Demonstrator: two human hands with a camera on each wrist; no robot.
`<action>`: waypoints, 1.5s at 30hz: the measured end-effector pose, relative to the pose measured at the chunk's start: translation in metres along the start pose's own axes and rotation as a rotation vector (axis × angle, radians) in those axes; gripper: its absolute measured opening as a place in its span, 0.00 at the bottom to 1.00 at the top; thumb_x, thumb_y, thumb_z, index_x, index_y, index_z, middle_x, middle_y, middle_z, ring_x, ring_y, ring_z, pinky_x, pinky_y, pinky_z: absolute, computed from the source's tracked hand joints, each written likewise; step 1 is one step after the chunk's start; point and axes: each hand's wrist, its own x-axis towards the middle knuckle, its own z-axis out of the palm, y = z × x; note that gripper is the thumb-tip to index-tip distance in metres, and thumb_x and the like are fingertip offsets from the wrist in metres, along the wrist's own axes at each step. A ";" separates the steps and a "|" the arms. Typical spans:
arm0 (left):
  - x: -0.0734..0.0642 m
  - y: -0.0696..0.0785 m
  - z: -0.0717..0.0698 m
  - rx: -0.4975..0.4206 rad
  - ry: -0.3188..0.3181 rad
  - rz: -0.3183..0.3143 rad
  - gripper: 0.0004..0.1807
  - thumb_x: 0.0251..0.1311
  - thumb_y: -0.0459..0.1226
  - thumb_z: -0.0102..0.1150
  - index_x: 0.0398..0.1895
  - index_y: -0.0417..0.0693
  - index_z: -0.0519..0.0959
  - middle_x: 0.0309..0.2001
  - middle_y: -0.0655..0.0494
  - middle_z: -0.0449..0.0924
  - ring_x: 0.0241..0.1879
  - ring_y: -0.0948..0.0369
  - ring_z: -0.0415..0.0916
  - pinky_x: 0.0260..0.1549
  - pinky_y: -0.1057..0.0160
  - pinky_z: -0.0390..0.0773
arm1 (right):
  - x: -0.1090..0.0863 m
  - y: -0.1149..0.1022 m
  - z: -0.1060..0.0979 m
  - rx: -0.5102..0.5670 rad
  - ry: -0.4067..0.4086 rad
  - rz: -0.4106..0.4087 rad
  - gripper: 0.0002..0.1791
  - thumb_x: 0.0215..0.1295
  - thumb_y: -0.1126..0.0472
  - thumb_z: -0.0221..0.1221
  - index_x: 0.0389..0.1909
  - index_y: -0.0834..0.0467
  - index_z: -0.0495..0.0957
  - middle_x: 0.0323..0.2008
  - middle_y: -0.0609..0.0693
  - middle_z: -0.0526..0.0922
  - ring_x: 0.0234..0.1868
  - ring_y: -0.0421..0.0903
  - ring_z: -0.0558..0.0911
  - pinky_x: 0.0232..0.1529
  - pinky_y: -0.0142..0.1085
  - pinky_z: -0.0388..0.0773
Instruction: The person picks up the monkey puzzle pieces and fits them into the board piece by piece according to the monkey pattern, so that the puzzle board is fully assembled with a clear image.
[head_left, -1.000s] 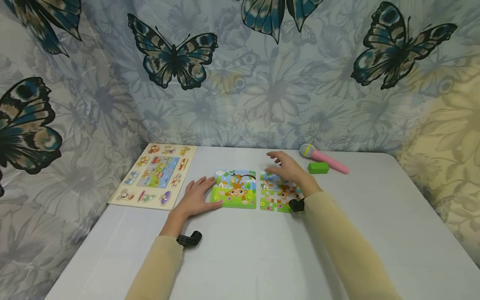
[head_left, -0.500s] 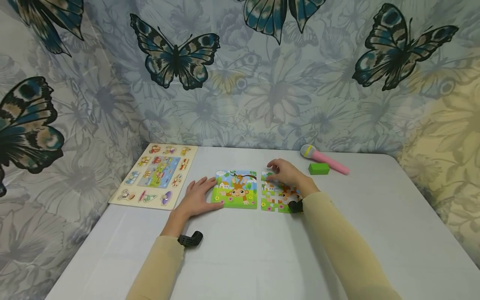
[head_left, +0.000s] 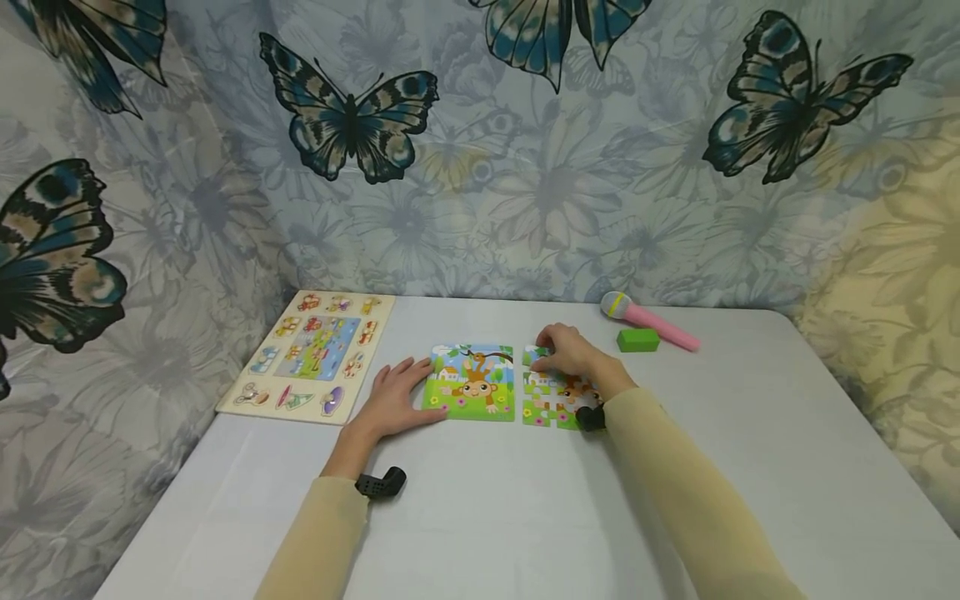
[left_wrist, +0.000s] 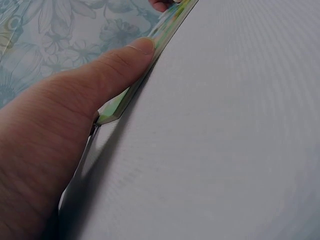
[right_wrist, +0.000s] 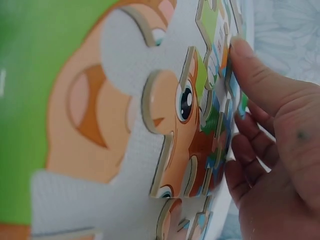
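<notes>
Jigsaw pieces (right_wrist: 182, 135) lie beneath the right hand (head_left: 575, 353), its grip unclear; the left hand (head_left: 392, 400), fingers spread, touches the monkey-picture board (head_left: 472, 386)

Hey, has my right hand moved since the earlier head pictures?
Yes: your right hand has moved lower in the head view. It reached well above the green block earlier; now its top edge sits only slightly above the block's.

Pink microphone (head_left: 651, 322), pale grey head and yellow band, lying aslant near the far edge of the white desk (head_left: 480, 508). Green block (head_left: 638, 340) just beside it, near side. Cream picture board (head_left: 307, 386) flat at far left. Floral backdrop (head_left: 555, 196) behind, printed with dark-edged blue butterflies (head_left: 350, 125).
</notes>
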 end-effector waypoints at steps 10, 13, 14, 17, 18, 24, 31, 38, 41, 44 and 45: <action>-0.006 -0.001 -0.001 -0.021 0.012 -0.002 0.52 0.51 0.64 0.68 0.75 0.47 0.67 0.76 0.51 0.61 0.77 0.48 0.48 0.72 0.39 0.38 | 0.002 -0.002 0.001 0.115 0.043 -0.024 0.14 0.70 0.60 0.65 0.51 0.61 0.77 0.46 0.55 0.79 0.49 0.53 0.76 0.54 0.48 0.73; -0.005 -0.001 0.000 -0.023 0.011 0.005 0.52 0.51 0.64 0.68 0.75 0.46 0.67 0.76 0.50 0.61 0.76 0.47 0.49 0.72 0.39 0.39 | 0.000 -0.001 -0.003 0.138 0.050 -0.046 0.10 0.71 0.62 0.62 0.49 0.61 0.79 0.42 0.53 0.79 0.44 0.51 0.78 0.48 0.45 0.75; -0.004 0.000 0.001 -0.022 0.014 0.009 0.51 0.51 0.64 0.68 0.74 0.45 0.68 0.75 0.50 0.62 0.76 0.47 0.49 0.72 0.38 0.39 | -0.001 -0.001 -0.005 0.152 0.052 -0.053 0.09 0.72 0.62 0.62 0.48 0.61 0.79 0.41 0.53 0.79 0.43 0.50 0.79 0.47 0.44 0.76; -0.001 0.000 0.002 -0.016 0.020 0.013 0.51 0.52 0.64 0.68 0.75 0.46 0.68 0.75 0.50 0.62 0.76 0.47 0.49 0.72 0.39 0.39 | -0.005 -0.003 -0.009 0.213 0.062 -0.063 0.08 0.73 0.63 0.61 0.47 0.62 0.80 0.40 0.53 0.79 0.42 0.49 0.82 0.45 0.44 0.78; -0.001 0.000 0.002 -0.010 0.020 0.015 0.51 0.52 0.64 0.68 0.75 0.46 0.68 0.75 0.50 0.62 0.76 0.47 0.49 0.72 0.39 0.39 | -0.006 -0.005 -0.010 0.235 0.067 -0.066 0.07 0.73 0.63 0.61 0.46 0.62 0.80 0.40 0.53 0.79 0.41 0.49 0.83 0.44 0.44 0.79; 0.000 0.001 0.003 -0.003 0.005 0.013 0.51 0.53 0.64 0.67 0.75 0.46 0.67 0.75 0.51 0.61 0.77 0.48 0.48 0.72 0.39 0.38 | -0.012 -0.021 -0.006 0.322 0.060 -0.122 0.07 0.73 0.64 0.60 0.47 0.64 0.79 0.39 0.55 0.79 0.42 0.53 0.85 0.46 0.47 0.80; -0.002 0.001 0.001 -0.003 -0.002 -0.009 0.50 0.53 0.64 0.67 0.75 0.47 0.67 0.76 0.52 0.61 0.77 0.48 0.48 0.72 0.40 0.38 | -0.006 -0.044 0.013 0.389 0.014 -0.149 0.07 0.73 0.64 0.60 0.47 0.63 0.79 0.39 0.54 0.79 0.41 0.52 0.83 0.45 0.45 0.80; -0.002 -0.001 0.001 0.008 -0.004 -0.017 0.51 0.54 0.64 0.66 0.76 0.47 0.66 0.76 0.52 0.60 0.77 0.48 0.47 0.72 0.40 0.38 | 0.011 -0.062 0.025 0.402 0.023 -0.141 0.07 0.74 0.64 0.59 0.46 0.64 0.79 0.37 0.55 0.79 0.38 0.56 0.81 0.38 0.44 0.77; -0.002 -0.001 0.001 0.007 -0.001 -0.020 0.51 0.54 0.64 0.66 0.76 0.47 0.66 0.76 0.52 0.60 0.77 0.49 0.48 0.72 0.41 0.38 | 0.019 -0.067 0.032 0.414 0.019 -0.108 0.07 0.74 0.64 0.59 0.47 0.64 0.80 0.38 0.54 0.79 0.38 0.51 0.81 0.37 0.39 0.77; -0.001 -0.001 0.001 -0.001 -0.009 -0.019 0.51 0.54 0.65 0.66 0.76 0.48 0.66 0.77 0.53 0.59 0.77 0.49 0.47 0.72 0.41 0.37 | 0.025 -0.072 0.041 0.415 0.009 -0.078 0.07 0.74 0.64 0.59 0.46 0.64 0.79 0.38 0.54 0.80 0.37 0.48 0.82 0.38 0.37 0.79; 0.000 -0.001 0.001 -0.003 -0.012 -0.017 0.51 0.54 0.65 0.66 0.76 0.48 0.66 0.77 0.53 0.59 0.77 0.49 0.46 0.73 0.41 0.37 | 0.027 -0.074 0.044 0.410 0.008 -0.069 0.07 0.74 0.64 0.59 0.46 0.63 0.80 0.38 0.54 0.80 0.37 0.47 0.82 0.38 0.36 0.80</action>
